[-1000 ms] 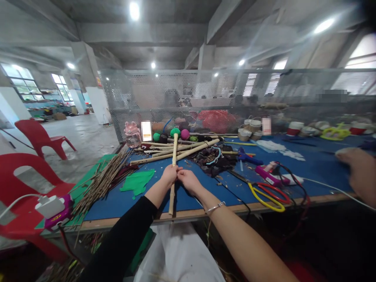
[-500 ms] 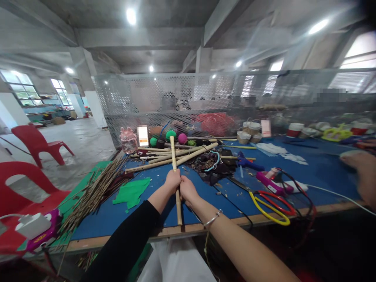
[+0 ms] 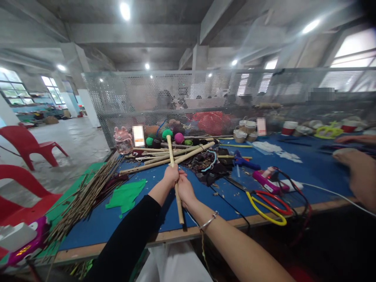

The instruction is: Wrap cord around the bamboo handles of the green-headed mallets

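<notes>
A pale bamboo stick (image 3: 179, 205) points away from me over the front of the table, its far end near a green yarn ball (image 3: 167, 134). My left hand (image 3: 170, 175), in a black sleeve, is closed round its middle. Against it, my right hand (image 3: 185, 190), with a silver bangle at the wrist, is curled at the stick's right side. Some right fingertips show beside the left knuckles; the others are hidden. Below the right wrist hangs a thin yellowish strand (image 3: 203, 250).
Bamboo sticks (image 3: 152, 166) lie behind my hands. Thin twigs (image 3: 85, 197) and a green cloth (image 3: 126, 196) are at left. Scissors (image 3: 264, 205), a purple power strip (image 3: 268, 182) and a blue glue gun (image 3: 245, 160) lie right. Another person's hand (image 3: 357, 168) is at far right.
The view has shifted a little, so most things sit further left. My right fingers have loosened and show more beside the left hand. At far right the other person's hand has moved further into view.
</notes>
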`<state>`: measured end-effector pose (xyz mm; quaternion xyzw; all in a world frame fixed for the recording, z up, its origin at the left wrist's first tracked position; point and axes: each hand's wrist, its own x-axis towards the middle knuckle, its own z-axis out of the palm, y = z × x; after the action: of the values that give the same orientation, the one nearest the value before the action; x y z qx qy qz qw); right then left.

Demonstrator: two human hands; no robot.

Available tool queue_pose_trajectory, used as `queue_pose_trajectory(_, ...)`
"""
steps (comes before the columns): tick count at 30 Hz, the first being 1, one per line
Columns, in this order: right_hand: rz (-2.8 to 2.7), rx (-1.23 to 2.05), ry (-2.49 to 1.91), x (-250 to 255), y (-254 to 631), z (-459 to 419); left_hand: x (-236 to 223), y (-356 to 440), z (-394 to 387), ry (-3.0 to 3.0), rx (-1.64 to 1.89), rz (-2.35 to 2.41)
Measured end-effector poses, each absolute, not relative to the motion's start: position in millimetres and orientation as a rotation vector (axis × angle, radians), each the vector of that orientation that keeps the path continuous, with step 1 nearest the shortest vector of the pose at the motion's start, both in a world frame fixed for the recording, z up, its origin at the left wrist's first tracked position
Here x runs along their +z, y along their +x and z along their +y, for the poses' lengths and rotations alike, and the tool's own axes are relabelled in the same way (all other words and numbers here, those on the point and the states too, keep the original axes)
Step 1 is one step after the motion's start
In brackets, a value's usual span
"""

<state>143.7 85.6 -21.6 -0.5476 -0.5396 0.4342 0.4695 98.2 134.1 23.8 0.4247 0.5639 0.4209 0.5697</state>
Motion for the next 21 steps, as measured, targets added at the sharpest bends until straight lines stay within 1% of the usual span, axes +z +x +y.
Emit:
queue_pose_trajectory(5,-1.175,1.039,-1.441,-16.1,142.1,81.2,31.8,96.4,149.8,1.005,0.994,1.311)
queue_pose_trajectory(9,-1.144,1.021,-1.43,-11.2,140.9,74.9,43.5,71.6,145.4,1.071,0.953,1.328)
queue_pose_trajectory(13,-1.093,1.009,-1.387,-6.4,138.8,71.3,42.7,35.6,96.6,1.18,0.936,1.4)
queue_pose_trajectory(16,-1.105,1.026,-1.344,-2.8,138.4,70.1,32.2,25.3,51.5,1.314,0.754,1.321)
queue_pose_trajectory(21,-1.109,1.317,-1.22,4.2,141.8,64.0,16.2,28.3,22.4,1.187,0.907,1.127)
